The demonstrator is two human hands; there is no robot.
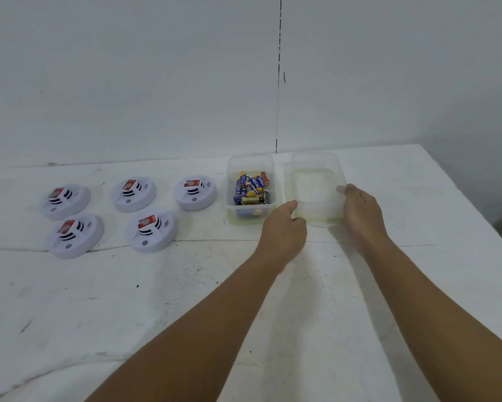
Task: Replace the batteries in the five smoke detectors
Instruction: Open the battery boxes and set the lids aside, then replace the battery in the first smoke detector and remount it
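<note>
Smoke detectors [196, 192], all five, are sitting well left of my left hand [284, 227]. I'm gripping the clear lid [315, 190] with it and my right hand [360, 211], setting it flat beside the battery tub [251, 188] so nothing tips.

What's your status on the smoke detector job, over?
Left hand and right hand both grip the clear lid. Battery tub open beside it. Five smoke detectors untouched. Nothing in the way.
</note>
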